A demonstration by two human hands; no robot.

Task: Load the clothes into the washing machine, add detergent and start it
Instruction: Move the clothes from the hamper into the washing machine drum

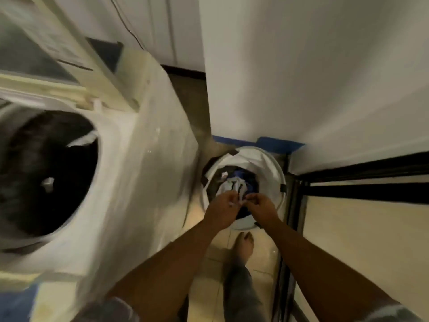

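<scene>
Both hands are down in the laundry basket (pixel 276 168), which sits on the floor at about four o'clock from the middle of the view. The left hand (pixel 221 206) has its fingers curled, pinching a bunched white garment (pixel 234 185) at the top of the pile. The right hand (pixel 261 205) is just beside it at three o'clock, fingers curled in too and seemingly nipping the same cloth, though the blur makes that one less sure. A blue garment (pixel 248 180) and dark pieces lie underneath.

Over at nine o'clock the washing machine (pixel 144 159) has its drum (pixel 46 173) open, with dark laundry already inside.

Now the risks. That white piece looks tangled with its neighbours, so a sharp pull could drag the blue one over the rim onto the tiles, right by the bare foot (pixel 243 244) at six o'clock. The basket looks soft-sided, so it might lift or tip. A loose pinch could let the cloth drop short of the drum. And white on a dark load could pick up dye.
</scene>
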